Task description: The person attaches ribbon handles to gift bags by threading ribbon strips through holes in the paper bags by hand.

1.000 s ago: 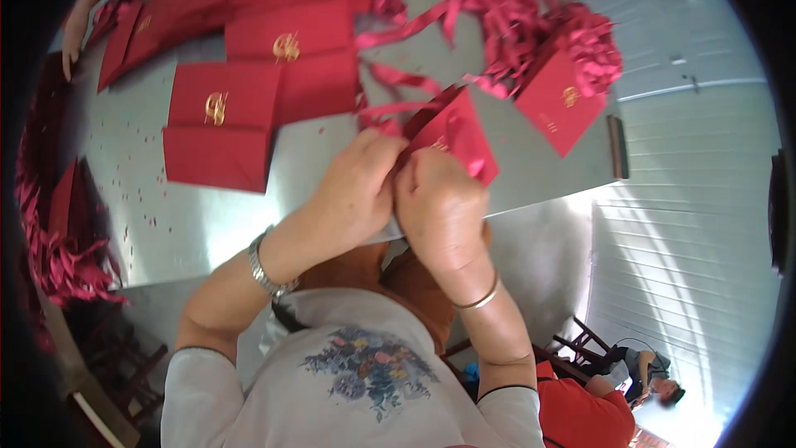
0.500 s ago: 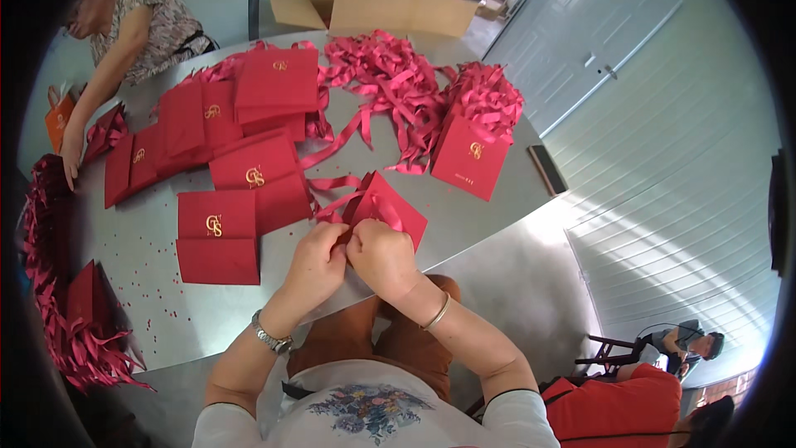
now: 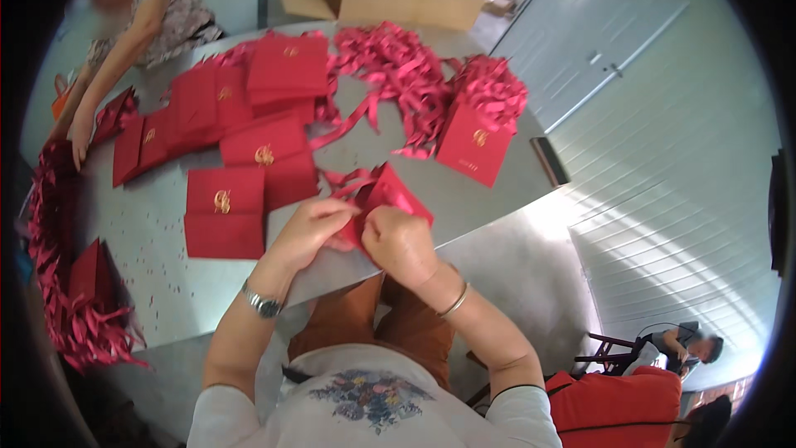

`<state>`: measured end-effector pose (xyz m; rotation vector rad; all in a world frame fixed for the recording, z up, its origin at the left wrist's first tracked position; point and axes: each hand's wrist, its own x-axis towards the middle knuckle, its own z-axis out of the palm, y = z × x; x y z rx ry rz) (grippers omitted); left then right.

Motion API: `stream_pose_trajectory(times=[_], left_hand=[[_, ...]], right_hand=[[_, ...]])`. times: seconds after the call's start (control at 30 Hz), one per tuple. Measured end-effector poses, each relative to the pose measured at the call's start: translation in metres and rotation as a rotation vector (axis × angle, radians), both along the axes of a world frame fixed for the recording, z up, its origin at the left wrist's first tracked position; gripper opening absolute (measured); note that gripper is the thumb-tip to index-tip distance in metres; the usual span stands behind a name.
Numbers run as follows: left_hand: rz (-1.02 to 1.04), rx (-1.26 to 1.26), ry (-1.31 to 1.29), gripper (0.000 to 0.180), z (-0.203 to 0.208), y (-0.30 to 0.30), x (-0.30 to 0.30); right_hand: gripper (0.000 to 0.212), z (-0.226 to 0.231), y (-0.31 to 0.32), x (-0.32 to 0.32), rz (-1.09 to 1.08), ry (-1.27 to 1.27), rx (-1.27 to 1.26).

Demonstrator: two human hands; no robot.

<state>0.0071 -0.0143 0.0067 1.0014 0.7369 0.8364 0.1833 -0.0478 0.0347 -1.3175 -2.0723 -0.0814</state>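
Observation:
A small red paper gift bag stands tilted at the table's near edge, with pink-red ribbon trailing from its left side. Curled against the front of the bag, my right hand grips it with closed fingers. My left hand is pinched together at the bag's left edge; what lies between its fingertips is too small to make out. Left of my hands lie a flat red bag with a gold emblem and another red bag partly behind it.
More red bags lie stacked at the back left. Ribbon heaps and a bag are farther back. A phone rests by the right edge of the grey table. A co-worker's hand reaches over ribbons at far left.
My left hand has drawn a little to the left, apart from my right. The bag's opening shows more between them. The whole view has shifted slightly.

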Motion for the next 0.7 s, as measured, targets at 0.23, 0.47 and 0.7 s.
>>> stream_pose_trajectory(times=[0.23,0.47,0.7], left_hand=[[-0.021,-0.062,-0.011,0.019,-0.011,0.008,0.020],[-0.020,0.013,0.049,0.022,-0.013,0.003,0.016],[0.068,0.118,-0.038,0.028,-0.009,-0.005,0.024]], right_hand=[[0.002,-0.023,0.002,0.005,-0.101,0.210,-0.028],[0.004,-0.023,0.001,0.006,-0.068,0.201,-0.071],[0.002,-0.017,0.007,0.008,-0.089,0.282,-0.146]])
